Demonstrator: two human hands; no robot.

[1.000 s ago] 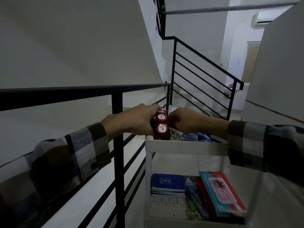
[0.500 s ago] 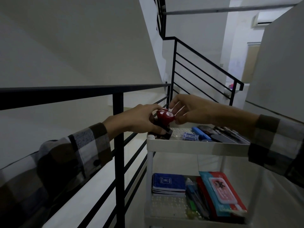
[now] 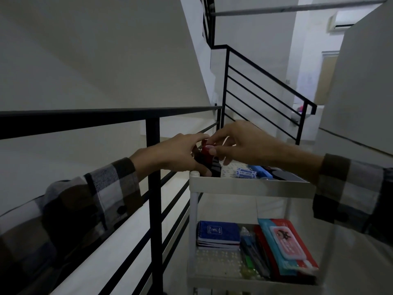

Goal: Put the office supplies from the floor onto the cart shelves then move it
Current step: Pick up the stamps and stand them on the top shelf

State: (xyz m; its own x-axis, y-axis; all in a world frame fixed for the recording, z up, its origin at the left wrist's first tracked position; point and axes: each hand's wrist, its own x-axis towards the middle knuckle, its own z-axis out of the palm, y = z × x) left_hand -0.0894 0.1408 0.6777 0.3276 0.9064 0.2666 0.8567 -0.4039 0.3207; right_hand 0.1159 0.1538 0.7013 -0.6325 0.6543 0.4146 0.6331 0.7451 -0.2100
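Note:
A white cart (image 3: 251, 186) stands beside a black railing. At the top shelf's near left corner stand red-capped stamps on black bases (image 3: 209, 160). My left hand (image 3: 174, 154) wraps around them from the left. My right hand (image 3: 240, 143) pinches a red cap from above with thumb and fingers. A blue-white small box (image 3: 246, 173) and dark items lie further right on the top shelf. On the lower shelf lie blue notebooks (image 3: 219, 233), pens (image 3: 253, 252) and a red-and-blue pouch (image 3: 287, 245).
The black metal railing (image 3: 153, 188) runs close along the cart's left side, with a stairwell drop beyond it. A white wall rises on the right. Stairs with another railing (image 3: 265, 88) climb ahead, and a bright room lies beyond.
My right hand lifted off the stamps, opened, then came back down onto a red cap. The stamps now stand in the shelf corner, and my left hand stays around them.

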